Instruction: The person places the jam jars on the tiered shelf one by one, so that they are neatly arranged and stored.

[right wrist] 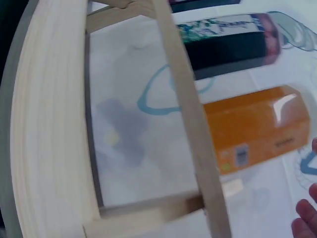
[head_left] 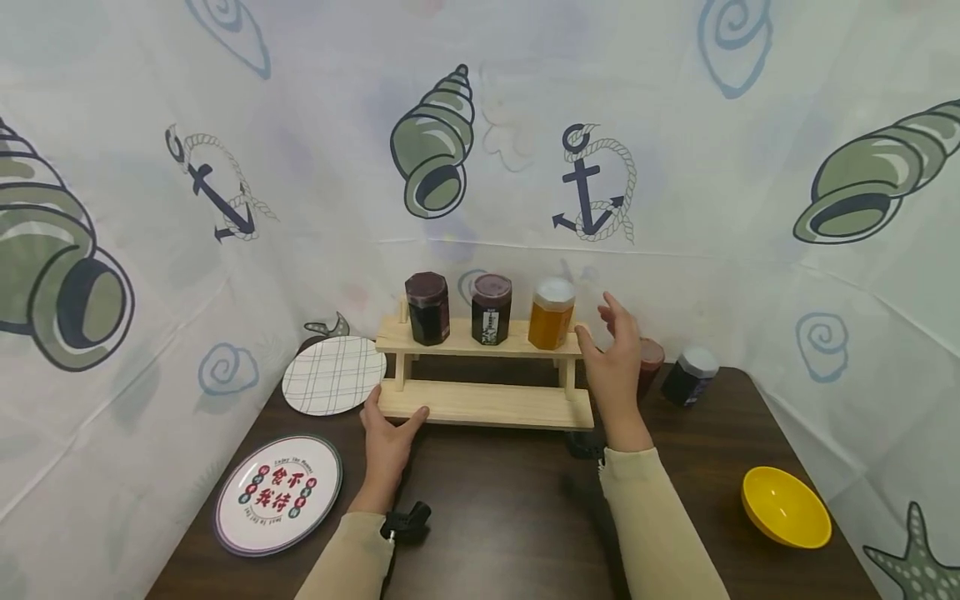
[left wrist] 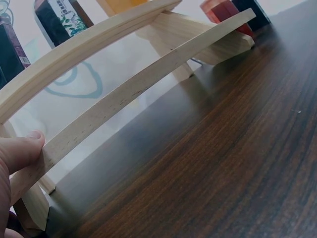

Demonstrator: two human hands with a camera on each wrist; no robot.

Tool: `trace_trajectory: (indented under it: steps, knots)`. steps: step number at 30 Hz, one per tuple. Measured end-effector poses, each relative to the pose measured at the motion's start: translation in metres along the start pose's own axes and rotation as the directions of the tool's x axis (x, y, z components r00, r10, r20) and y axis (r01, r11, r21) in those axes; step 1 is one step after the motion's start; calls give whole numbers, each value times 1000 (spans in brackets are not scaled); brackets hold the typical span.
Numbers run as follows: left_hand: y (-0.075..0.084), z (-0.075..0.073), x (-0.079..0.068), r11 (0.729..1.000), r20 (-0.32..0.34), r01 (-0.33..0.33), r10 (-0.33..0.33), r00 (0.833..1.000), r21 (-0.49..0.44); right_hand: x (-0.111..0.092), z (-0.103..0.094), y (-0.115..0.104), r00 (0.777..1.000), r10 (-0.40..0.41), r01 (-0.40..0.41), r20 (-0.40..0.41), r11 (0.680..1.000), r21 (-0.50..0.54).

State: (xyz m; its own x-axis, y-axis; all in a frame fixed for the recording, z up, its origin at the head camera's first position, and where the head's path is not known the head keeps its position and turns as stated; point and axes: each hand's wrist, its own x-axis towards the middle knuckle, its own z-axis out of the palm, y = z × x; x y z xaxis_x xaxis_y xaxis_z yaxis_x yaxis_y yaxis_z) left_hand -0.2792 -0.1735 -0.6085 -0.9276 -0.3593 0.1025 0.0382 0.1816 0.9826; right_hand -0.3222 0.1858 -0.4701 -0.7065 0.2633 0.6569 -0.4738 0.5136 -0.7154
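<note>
A two-tier wooden shelf [head_left: 480,402] stands at the back of the table. On its upper tier are two dark jars [head_left: 428,312] [head_left: 491,312] and an amber jar [head_left: 551,317] with a white lid. My left hand [head_left: 387,437] holds the left end of the lower tier, its thumb [left wrist: 25,148] over the front edge in the left wrist view. Beside the upper tier's right end is my right hand [head_left: 617,367], fingers spread and holding nothing. Its fingertips [right wrist: 306,218] show at the right edge of the right wrist view, apart from the amber jar.
Behind the right hand stand a red jar [head_left: 650,360] and a dark jar with a white lid [head_left: 688,377]. A checked plate [head_left: 333,375] and a plate with red lettering [head_left: 277,493] lie at the left. A yellow bowl [head_left: 786,507] sits near the right table edge.
</note>
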Motion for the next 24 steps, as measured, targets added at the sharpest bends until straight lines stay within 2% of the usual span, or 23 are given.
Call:
trace_trajectory:
  steps: [9,13,18,20,24]
  knots:
    - [-2,2,0,1000,-14,-7,7,1000,-1,6,-42,14,986,-18,5,-168,997,-78]
    - [-2,4,-1,1000,-10,-10,10,1000,2,5,-71,28,965,-35,4,-261,993,-116]
    - [1,5,0,1000,4,-12,12,1000,0,0,-104,50,929,-1,-57,-371,988,-144]
    - [1,4,1,1000,0,-11,11,1000,0,-3,-111,63,920,13,-73,-392,987,-140]
    - [0,1,1,1000,-7,-3,3,1000,-1,-16,-115,90,919,63,-118,-389,986,-118]
